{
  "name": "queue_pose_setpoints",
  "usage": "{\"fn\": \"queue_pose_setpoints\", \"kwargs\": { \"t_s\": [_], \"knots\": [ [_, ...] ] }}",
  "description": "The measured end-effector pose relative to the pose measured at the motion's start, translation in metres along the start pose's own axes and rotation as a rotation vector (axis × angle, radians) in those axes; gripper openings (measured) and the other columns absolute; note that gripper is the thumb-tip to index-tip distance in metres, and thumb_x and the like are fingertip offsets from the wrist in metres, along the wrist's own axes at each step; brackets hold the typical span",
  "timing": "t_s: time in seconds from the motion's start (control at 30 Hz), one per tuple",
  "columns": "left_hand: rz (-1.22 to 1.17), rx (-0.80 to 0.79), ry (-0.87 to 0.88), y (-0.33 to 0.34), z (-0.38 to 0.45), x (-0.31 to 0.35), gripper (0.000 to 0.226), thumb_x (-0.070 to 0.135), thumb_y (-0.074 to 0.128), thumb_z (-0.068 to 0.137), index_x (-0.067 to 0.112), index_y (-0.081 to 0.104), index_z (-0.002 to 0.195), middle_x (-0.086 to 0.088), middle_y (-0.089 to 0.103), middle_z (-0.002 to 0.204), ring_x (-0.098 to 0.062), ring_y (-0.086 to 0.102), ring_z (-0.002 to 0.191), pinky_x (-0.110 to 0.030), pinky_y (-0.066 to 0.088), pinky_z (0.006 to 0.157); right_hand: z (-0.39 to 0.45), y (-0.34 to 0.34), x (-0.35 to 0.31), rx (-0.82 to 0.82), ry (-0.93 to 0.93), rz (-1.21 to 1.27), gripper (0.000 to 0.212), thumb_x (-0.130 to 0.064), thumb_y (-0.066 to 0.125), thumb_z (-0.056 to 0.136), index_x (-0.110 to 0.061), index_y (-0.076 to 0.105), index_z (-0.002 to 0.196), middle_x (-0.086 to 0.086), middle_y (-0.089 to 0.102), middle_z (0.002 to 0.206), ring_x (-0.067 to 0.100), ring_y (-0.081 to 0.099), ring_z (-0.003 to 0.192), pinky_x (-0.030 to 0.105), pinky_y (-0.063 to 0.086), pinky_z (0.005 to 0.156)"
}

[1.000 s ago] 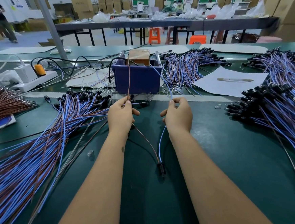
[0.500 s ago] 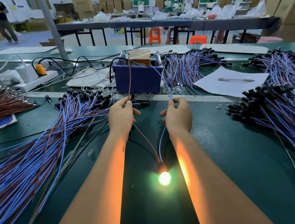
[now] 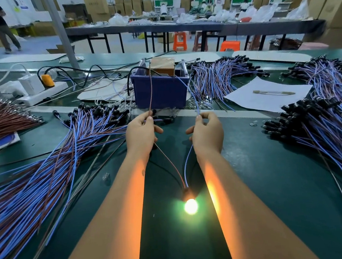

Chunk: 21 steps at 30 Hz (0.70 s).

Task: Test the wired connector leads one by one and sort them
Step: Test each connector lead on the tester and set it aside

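One connector lead lies between my forearms, and its bulb (image 3: 191, 206) glows bright on the green mat. My left hand (image 3: 141, 134) pinches the lead's brown wire (image 3: 169, 162), which runs up to a metal contact on the blue bin (image 3: 160, 91). My right hand (image 3: 206, 133) pinches the blue wire (image 3: 187, 162), which rises toward the bin's right contact. A large pile of brown-and-blue leads (image 3: 37, 180) spreads at my left. Another pile of leads (image 3: 325, 125) with black sockets lies at my right.
A third bundle of leads (image 3: 219, 78) lies behind the bin, beside a white sheet (image 3: 266, 99) with a pen on it. A white power strip (image 3: 40, 92) with plugs and brown wires (image 3: 3, 120) sit at the far left. People work at distant tables.
The bulb was dark one second ago and lit up half a second ago; it stays lit. Both hands hold the same wires and have barely moved.
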<state>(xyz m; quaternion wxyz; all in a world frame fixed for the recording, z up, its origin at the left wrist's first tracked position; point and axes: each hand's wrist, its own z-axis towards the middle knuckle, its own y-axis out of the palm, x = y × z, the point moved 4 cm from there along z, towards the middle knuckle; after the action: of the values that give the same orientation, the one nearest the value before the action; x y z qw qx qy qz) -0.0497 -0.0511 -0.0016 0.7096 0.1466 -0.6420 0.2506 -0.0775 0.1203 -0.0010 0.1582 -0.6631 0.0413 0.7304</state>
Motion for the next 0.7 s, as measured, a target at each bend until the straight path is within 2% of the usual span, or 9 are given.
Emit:
{"fn": "queue_pose_setpoints", "kwargs": {
  "t_s": [0.07, 0.13, 0.2, 0.27, 0.37, 0.47, 0.57, 0.7],
  "knots": [
    [0.004, -0.023, -0.006, 0.002, -0.002, 0.003, 0.032, 0.021, 0.043, 0.102, 0.021, 0.055, 0.132, 0.008, 0.069, 0.060, -0.003, 0.047, 0.043, -0.017, 0.045, 0.048, -0.001, -0.003, -0.004, 0.018, -0.033, 0.103, 0.013, -0.028, 0.045, 0.098, -0.029, 0.055, 0.090, -0.006, 0.067, 0.059, 0.017, 0.054, 0.051, 0.034, 0.047, 0.055],
    [0.000, -0.060, -0.018, 0.006, -0.005, 0.008, 0.032, 0.023, 0.043, 0.102, 0.020, 0.055, 0.132, 0.007, 0.071, 0.062, -0.004, 0.049, 0.052, -0.021, 0.047, 0.064, -0.003, -0.006, -0.010, -0.007, -0.091, 0.186, 0.013, -0.023, 0.049, 0.098, -0.027, 0.058, 0.090, -0.002, 0.066, 0.057, 0.016, 0.054, 0.053, 0.036, 0.047, 0.059],
    [-0.014, -0.114, -0.016, 0.012, -0.009, 0.013, 0.028, 0.024, 0.044, 0.102, 0.020, 0.058, 0.126, 0.005, 0.072, 0.066, 0.001, 0.049, 0.058, -0.027, 0.041, 0.076, -0.006, -0.004, -0.016, -0.089, -0.176, 0.186, 0.012, -0.019, 0.053, 0.097, -0.022, 0.064, 0.092, -0.003, 0.064, 0.059, 0.010, 0.057, 0.056, 0.034, 0.048, 0.062],
    [-0.046, -0.179, -0.004, 0.018, -0.014, 0.017, 0.022, 0.024, 0.046, 0.101, 0.020, 0.062, 0.116, 0.002, 0.073, 0.071, 0.005, 0.048, 0.051, -0.024, 0.038, 0.066, -0.010, 0.001, -0.019, -0.188, -0.240, 0.123, 0.013, -0.016, 0.056, 0.096, -0.017, 0.069, 0.096, -0.004, 0.065, 0.066, 0.000, 0.055, 0.056, 0.027, 0.045, 0.062],
    [-0.127, -0.248, -0.021, 0.022, -0.019, 0.019, 0.021, 0.023, 0.048, 0.100, 0.019, 0.069, 0.097, 0.002, 0.069, 0.070, 0.000, 0.041, 0.045, -0.017, 0.033, 0.047, -0.014, 0.009, -0.020, -0.303, -0.289, 0.081, 0.016, -0.011, 0.060, 0.094, -0.012, 0.075, 0.098, -0.006, 0.068, 0.075, -0.002, 0.056, 0.062, 0.021, 0.045, 0.067],
    [-0.152, -0.245, -0.056, 0.021, -0.018, 0.018, 0.027, 0.029, 0.050, 0.098, 0.021, 0.069, 0.080, 0.007, 0.066, 0.065, -0.003, 0.042, 0.048, -0.016, 0.033, 0.046, -0.014, 0.010, -0.020, -0.356, -0.301, 0.139, 0.018, -0.005, 0.061, 0.091, -0.015, 0.076, 0.094, -0.017, 0.069, 0.075, -0.006, 0.062, 0.068, 0.014, 0.048, 0.067],
    [-0.217, -0.229, -0.091, 0.017, -0.015, 0.014, 0.025, 0.028, 0.055, 0.096, 0.020, 0.070, 0.078, 0.008, 0.061, 0.063, -0.006, 0.040, 0.050, -0.017, 0.032, 0.045, -0.014, 0.010, -0.020, -0.398, -0.373, 0.108, 0.033, 0.003, 0.061, 0.085, -0.025, 0.073, 0.097, -0.020, 0.065, 0.070, -0.003, 0.057, 0.065, 0.014, 0.046, 0.064],
    [-0.319, -0.181, -0.127, 0.013, -0.011, 0.011, 0.020, 0.010, 0.055, 0.096, 0.014, 0.067, 0.079, 0.006, 0.050, 0.055, -0.003, 0.035, 0.041, -0.014, 0.029, 0.038, -0.021, 0.017, -0.020, -0.477, -0.570, -0.080, 0.058, 0.006, 0.064, 0.069, -0.031, 0.066, 0.114, -0.011, 0.066, 0.093, 0.007, 0.057, 0.078, 0.021, 0.047, 0.068]
  ]
}}
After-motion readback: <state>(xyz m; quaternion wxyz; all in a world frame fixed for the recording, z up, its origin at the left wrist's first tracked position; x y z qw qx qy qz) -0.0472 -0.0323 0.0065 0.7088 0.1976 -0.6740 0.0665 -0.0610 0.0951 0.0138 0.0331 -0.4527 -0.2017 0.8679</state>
